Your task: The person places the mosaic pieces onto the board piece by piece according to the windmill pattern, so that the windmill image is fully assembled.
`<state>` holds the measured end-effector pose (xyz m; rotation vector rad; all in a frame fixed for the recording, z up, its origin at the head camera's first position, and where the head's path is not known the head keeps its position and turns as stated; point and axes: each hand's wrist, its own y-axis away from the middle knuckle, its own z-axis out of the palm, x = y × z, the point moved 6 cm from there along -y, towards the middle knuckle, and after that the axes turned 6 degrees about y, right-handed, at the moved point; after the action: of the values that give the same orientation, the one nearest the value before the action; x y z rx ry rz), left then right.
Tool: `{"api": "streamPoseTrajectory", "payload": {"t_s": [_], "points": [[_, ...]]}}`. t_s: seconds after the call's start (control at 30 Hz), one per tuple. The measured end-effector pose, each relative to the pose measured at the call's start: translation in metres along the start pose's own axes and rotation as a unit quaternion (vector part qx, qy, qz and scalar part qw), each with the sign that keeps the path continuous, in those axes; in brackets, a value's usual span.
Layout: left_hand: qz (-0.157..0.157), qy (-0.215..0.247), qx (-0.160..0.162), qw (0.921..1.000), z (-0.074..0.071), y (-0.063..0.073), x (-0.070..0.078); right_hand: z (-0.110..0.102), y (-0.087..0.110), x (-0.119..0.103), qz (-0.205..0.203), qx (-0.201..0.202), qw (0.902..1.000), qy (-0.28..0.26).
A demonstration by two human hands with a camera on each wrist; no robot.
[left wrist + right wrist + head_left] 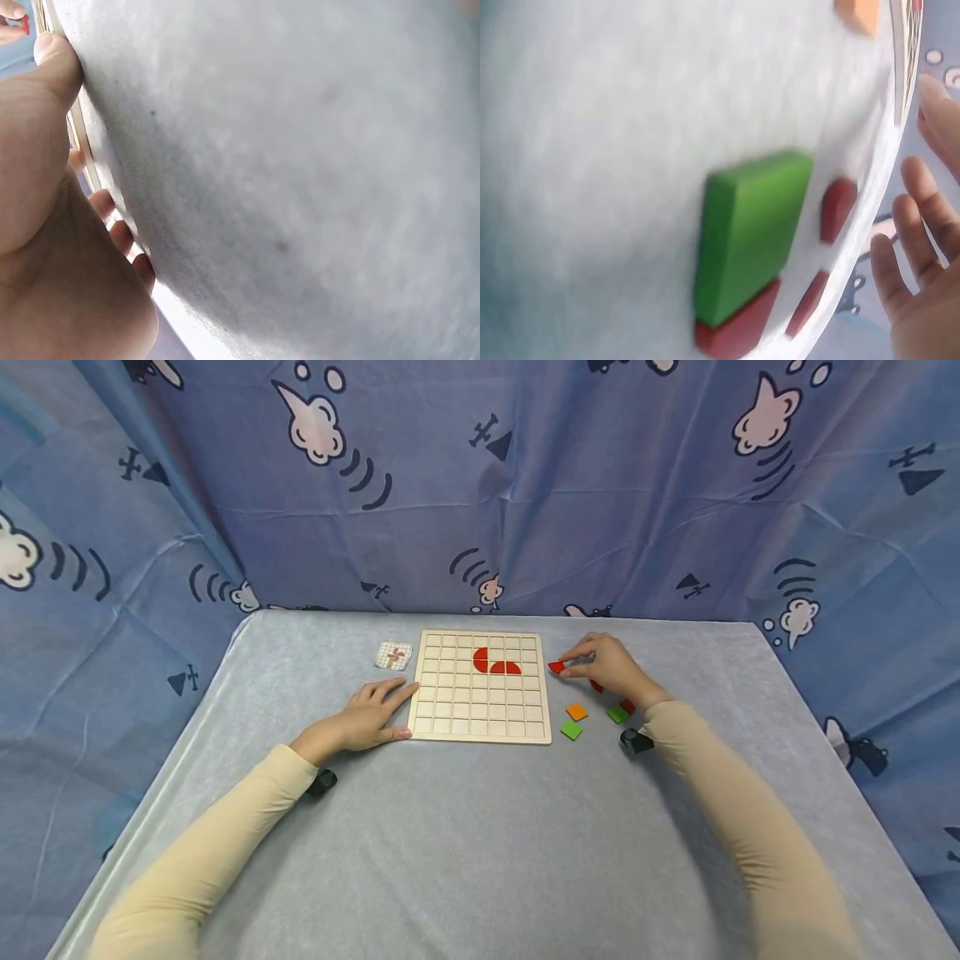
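Note:
A pale wooden grid board (480, 703) lies on the table, with red rounded pieces in a few upper cells: a half-circle shape (481, 660) facing left and another (506, 668) with its curve upward. My left hand (367, 714) rests spread at the board's left side, its thumb at the lower left corner and a fingertip at the edge. Just right of the board, my right hand (606, 664) pinches a red piece (556, 667) between thumb and fingertips, above the table.
A small card (393, 655) with a red pattern on a grid lies left of the board. Right of it are an orange square (577, 712), green squares (572, 729) (754, 240) and several dark red pieces (838, 210). A patterned blue curtain (480, 485) hangs behind the table.

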<state>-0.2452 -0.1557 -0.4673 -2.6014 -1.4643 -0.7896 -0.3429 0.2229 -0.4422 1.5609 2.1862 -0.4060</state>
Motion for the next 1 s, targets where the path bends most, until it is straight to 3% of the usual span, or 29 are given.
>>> {"api": "streamPoseTrajectory", "payload": {"t_s": [0.5,0.8,1.0], "points": [[-0.002,0.003,-0.001,1.0000,0.002,-0.001,-0.005,0.019,0.001,-0.044,-0.002,0.020,0.9993,-0.031],[-0.001,0.005,-0.001,1.0000,0.002,-0.001,-0.004,0.035,-0.003,-0.076,-0.041,0.044,0.9969,-0.049],[-0.002,0.002,0.000,1.0000,0.003,-0.001,-0.007,0.046,-0.009,-0.095,-0.036,0.049,0.9966,-0.055]]}}
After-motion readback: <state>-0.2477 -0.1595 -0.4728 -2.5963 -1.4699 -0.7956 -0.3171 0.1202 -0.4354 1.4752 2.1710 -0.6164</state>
